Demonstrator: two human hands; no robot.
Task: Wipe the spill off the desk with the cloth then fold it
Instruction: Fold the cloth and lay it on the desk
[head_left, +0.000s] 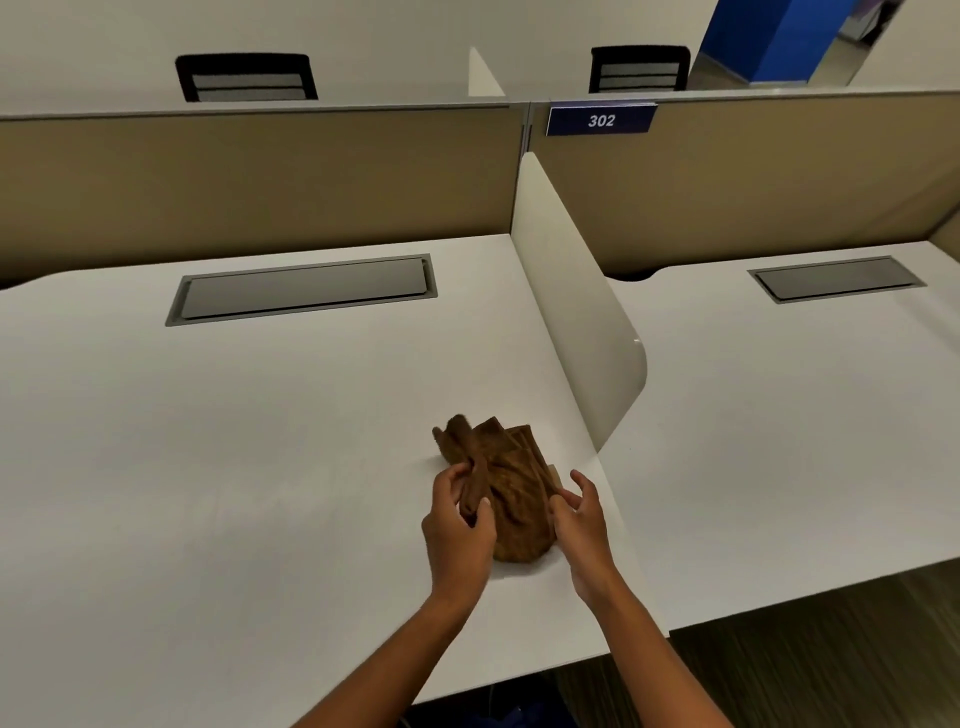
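Fingers (470, 512) around bunched brown cloth (511, 499)

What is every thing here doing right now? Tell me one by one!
cloth: bunched up on the desk, not folded flat yet
left hand: pinching a rolled edge of the cloth
right hand: fingers on the cloth's right side, grip unclear
desk: no spill visible
cable flap: closed
divider panel: upright, just right of the cloth
chairs: behind the partition, nobody visible in them

Cloth (511, 499) on desk (260, 441), between both hands, divider (582, 322) just right.
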